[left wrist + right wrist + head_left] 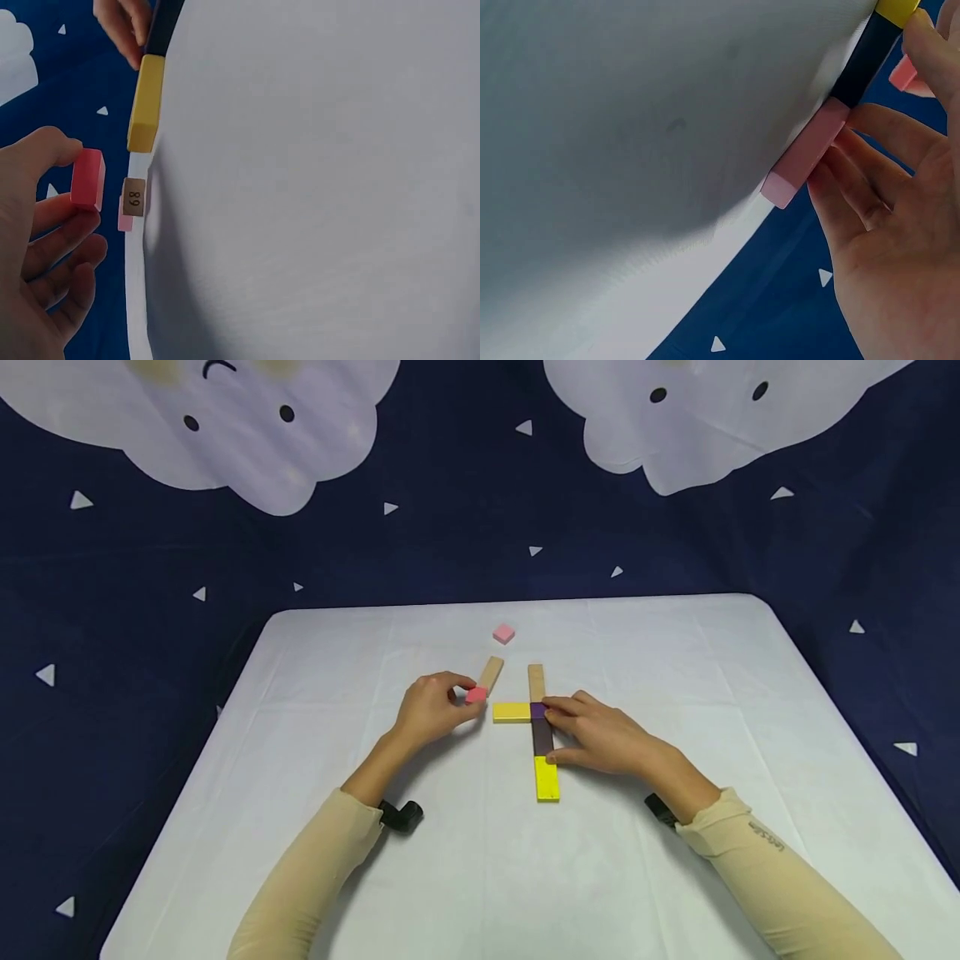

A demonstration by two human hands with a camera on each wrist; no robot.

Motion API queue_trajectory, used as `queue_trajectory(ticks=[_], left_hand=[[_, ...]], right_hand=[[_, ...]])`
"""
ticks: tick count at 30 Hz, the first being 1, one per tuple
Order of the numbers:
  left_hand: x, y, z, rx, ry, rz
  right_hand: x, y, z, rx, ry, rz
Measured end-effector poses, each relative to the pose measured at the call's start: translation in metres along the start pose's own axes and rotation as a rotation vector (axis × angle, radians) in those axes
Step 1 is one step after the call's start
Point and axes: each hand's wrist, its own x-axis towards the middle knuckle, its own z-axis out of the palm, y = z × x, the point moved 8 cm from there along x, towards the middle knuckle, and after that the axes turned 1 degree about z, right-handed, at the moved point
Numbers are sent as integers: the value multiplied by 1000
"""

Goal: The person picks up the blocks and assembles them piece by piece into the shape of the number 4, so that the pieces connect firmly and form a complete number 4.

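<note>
My left hand (435, 710) pinches a pink block (88, 180) between thumb and fingers, held above the table. To its right, several blocks lie in a cross: a wooden plank (536, 682) at the far end, a yellow plank (512, 713) on the left, a small purple block (537, 711) at the crossing, a dark plank (542, 737) below it and another yellow plank (547, 779) nearest me. My right hand (607, 735) rests its loosely bent fingers against the cross's right side. Beneath them, the right wrist view shows a light pink plank (806, 154), hidden in the head view.
A loose wooden plank (491, 674) lies aslant just beyond my left hand. Farther back sits a small pink block (504, 633). White cloth covers the table (420, 885), and a dark blue curtain (450, 552) with clouds hangs behind its far edge.
</note>
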Motion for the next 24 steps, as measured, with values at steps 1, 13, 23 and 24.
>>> queue_trajectory(ticks=[1,13,23,24], left_hand=[[-2,1,1,18,-7,7],[-9,9,12,62,-56,73],[-8,8,13,89,-49,77],[-8,7,14,89,-51,74]], right_hand=[[0,0,0,0,-1,-2],[0,-2,0,11,-2,-1],[1,0,1,9,-1,1],[1,0,1,9,-3,1]])
